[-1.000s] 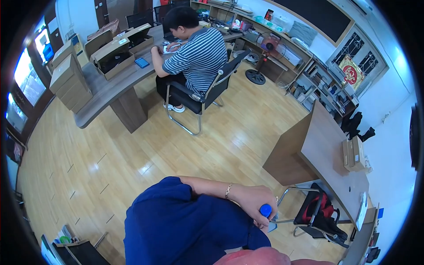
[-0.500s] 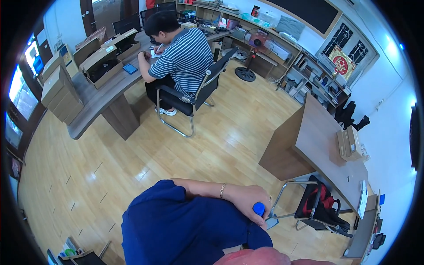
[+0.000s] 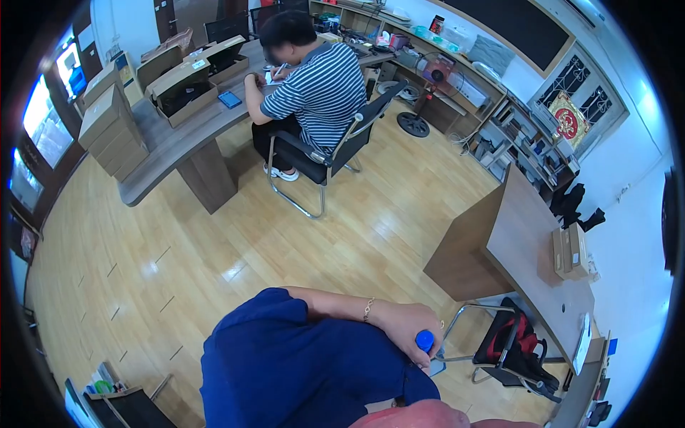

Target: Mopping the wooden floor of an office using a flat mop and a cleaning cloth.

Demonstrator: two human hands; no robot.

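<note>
My left arm, in a navy blue sleeve with a gold bracelet at the wrist, bends across in front of my body at the lower middle. At its end, my left hand (image 3: pixel 408 327) is closed round something topped by a round blue cap (image 3: pixel 424 340), likely a bottle. Below the fingers a pale blue-grey piece (image 3: pixel 437 367) shows; whether it belongs to the capped thing I cannot tell. The palm side of the grip is hidden. No right hand can be made out.
A person (image 3: pixel 314 93) in a striped shirt sits writing at a long desk (image 3: pixel 168 160) with cardboard boxes (image 3: pixel 110 128) and a blue phone (image 3: pixel 230 100). Right of me stand another desk (image 3: pixel 531 228) and a chair with a black-and-red bag (image 3: pixel 519 339). A fan (image 3: pixel 414 124) stands behind.
My view has turned slightly, so the room has slid to the right in the picture. My left hand keeps its grip on the blue-capped thing.
</note>
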